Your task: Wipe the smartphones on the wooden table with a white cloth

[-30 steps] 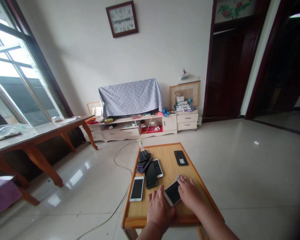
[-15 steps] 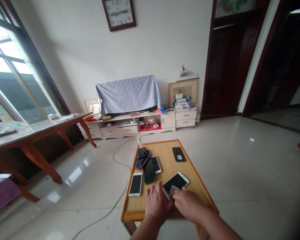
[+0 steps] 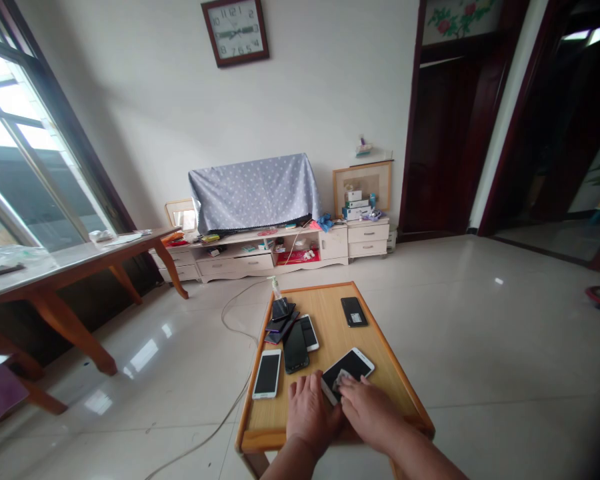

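Head view: the white phone [image 3: 355, 367] lies face up on the worktop [image 3: 331, 310], its long side slanting from near left to far right. The left hand [image 3: 310, 410] is at its near end, maybe to stop it sliding; I can't tell if it grips. The right hand [image 3: 364, 398] holds a wipe [image 3: 341, 380] against it.

Left hand [image 3: 309, 410] palm-down, fingers forward; right hand [image 3: 369, 404] angled leftward.

I'm seeing 2 hands [image 3: 310, 412] here, 1 pale cloth [image 3: 341, 379], 3 white phones [image 3: 267, 374], 2 blk phones [image 3: 354, 312], plus a dark stack [image 3: 281, 309] w/ at least 3 pcs, exact # unclear tbh. Also 1 pump btl [image 3: 276, 289], 2 tables [image 3: 330, 310], 1 clock [image 3: 235, 31].
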`<state>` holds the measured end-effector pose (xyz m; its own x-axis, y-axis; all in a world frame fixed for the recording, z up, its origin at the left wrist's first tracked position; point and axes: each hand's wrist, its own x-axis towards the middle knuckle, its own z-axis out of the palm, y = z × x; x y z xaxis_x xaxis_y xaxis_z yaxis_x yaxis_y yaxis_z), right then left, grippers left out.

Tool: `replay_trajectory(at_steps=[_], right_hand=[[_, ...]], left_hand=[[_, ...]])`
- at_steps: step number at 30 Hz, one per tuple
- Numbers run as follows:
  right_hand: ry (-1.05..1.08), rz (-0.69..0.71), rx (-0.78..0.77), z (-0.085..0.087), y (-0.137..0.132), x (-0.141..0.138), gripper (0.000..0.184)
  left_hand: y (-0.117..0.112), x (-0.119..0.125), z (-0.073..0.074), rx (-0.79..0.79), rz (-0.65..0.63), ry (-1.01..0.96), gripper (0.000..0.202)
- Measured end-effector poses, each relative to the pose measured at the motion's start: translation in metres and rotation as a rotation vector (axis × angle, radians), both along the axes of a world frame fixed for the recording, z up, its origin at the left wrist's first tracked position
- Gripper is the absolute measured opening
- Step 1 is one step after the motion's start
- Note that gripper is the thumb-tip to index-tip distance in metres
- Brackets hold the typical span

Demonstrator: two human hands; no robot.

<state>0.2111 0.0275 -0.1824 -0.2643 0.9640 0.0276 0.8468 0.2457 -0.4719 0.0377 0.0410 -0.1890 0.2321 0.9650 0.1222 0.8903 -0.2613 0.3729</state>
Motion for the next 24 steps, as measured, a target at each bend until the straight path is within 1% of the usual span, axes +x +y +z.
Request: replay_trajectory(at_steps=[3, 5, 7, 10, 11, 12, 13, 15, 17, 19, 21, 23, 24], right_hand=[[-0.070, -0.203, 0.027, -0.002, 0.014, 0.022, 0.047], [-0.092, -0.251, 0.035, -0.002, 0.018, 0.021, 0.048], [-0.077, -0.200, 0.032, -0.004, 0.013, 0.005, 0.048], [0.004, -0.020, 0.031, -0.008, 0.002, -0.026, 0.048], [0.024, 0.024, 0.032, -0.009, 0.001, -0.032, 0.049], [0.027, 0.031, 0.032, -0.009, 0.002, -0.033, 0.049], [0.016, 0.001, 0.034, -0.009, 0.005, -0.029, 0.048], [-0.036, -0.134, 0.039, -0.007, 0.016, -0.011, 0.046], [-0.065, -0.256, 0.051, -0.005, 0.027, 0.009, 0.049], [-0.078, -0.313, 0.058, -0.005, 0.033, 0.015, 0.052], [-0.084, -0.294, 0.056, -0.007, 0.030, 0.002, 0.051], [-0.067, -0.198, 0.049, -0.011, 0.022, -0.023, 0.049], [-0.035, -0.120, 0.047, -0.013, 0.019, -0.035, 0.051]], left_hand=[[-0.001, 0.001, 0.002, 0.017, -0.001, -0.014, 0.060], [0.000, 0.000, 0.001, 0.018, -0.005, -0.012, 0.062], [0.001, -0.001, -0.002, 0.013, -0.009, -0.007, 0.061], [0.003, -0.002, -0.007, 0.002, -0.009, -0.012, 0.052], [0.003, -0.002, -0.007, -0.001, -0.006, -0.013, 0.050], [0.003, -0.003, -0.007, -0.001, -0.002, -0.014, 0.049], [0.003, -0.003, -0.006, -0.001, 0.001, -0.013, 0.050], [0.002, -0.003, -0.002, 0.002, 0.000, -0.010, 0.054], [0.000, -0.002, 0.001, 0.003, 0.000, -0.013, 0.059], [-0.001, -0.002, 0.003, 0.001, 0.001, -0.018, 0.062], [-0.001, -0.002, 0.003, 0.006, 0.009, -0.023, 0.060], [0.000, -0.004, 0.000, 0.002, 0.008, -0.022, 0.055], [0.001, -0.004, -0.001, -0.004, 0.004, -0.021, 0.052]])
